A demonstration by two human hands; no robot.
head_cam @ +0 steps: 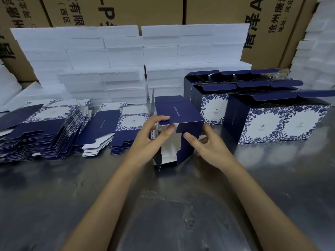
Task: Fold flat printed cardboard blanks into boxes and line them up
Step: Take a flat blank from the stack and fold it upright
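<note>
I see the half-formed box (178, 131) at mid-surface (90, 196), open end facing me. Left hand (154, 134) pinches its top flap; right hand (204, 142) pinches the side panel. I judge the card light, springy, crease-prone: hold near fold lines.

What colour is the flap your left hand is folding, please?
Dark navy blue flap, seen in the head view.

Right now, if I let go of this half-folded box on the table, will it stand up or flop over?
The half-folded box probably sags or tips: its lower flaps are loose and unlocked, and only the left hand and right hand seem to hold its shape. It looks like thin, light card, so a nudge would likely slide it on the metal table.
</note>
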